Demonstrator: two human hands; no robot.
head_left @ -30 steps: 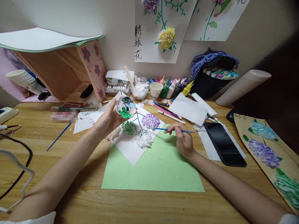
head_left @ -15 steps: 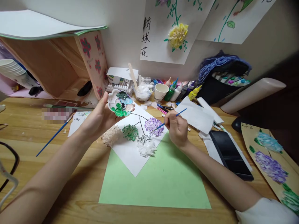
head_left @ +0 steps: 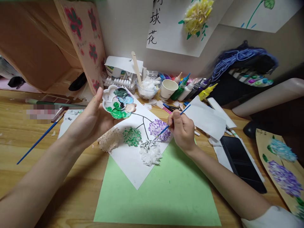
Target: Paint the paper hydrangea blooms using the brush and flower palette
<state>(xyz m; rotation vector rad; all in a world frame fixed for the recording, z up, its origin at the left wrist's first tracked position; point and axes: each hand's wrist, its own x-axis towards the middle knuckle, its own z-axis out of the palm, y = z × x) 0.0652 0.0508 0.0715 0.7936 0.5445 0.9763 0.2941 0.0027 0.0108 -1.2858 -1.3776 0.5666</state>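
Observation:
My left hand (head_left: 95, 114) holds up a flower-shaped paint palette (head_left: 119, 103) smeared with green, black, blue and peach paint. In my right hand (head_left: 181, 131) is a thin blue paintbrush (head_left: 166, 126), its tip at the dark-tipped upper part of a white paper flower (head_left: 150, 155); whether it touches I cannot tell. That flower sits on a white sheet (head_left: 135, 175) with drawn black stems, beside a purple flower (head_left: 158, 129) and a green one (head_left: 132, 136). A peach flower (head_left: 109, 140) lies at the sheet's left edge, below my left hand. Under the sheet is green paper (head_left: 156, 202).
Behind the sheet stand a paper cup (head_left: 168, 89), a bowl of white scraps (head_left: 148, 88) and paint bottles (head_left: 186, 88). A second blue brush (head_left: 36, 141) lies left. At right are a black phone (head_left: 242, 164) and a painted flower sheet (head_left: 280, 171).
The brush in my right hand has swung from nearly level to slanting, its tip now down at the white flower. The palette stays in my left hand. The camera view has shifted closer.

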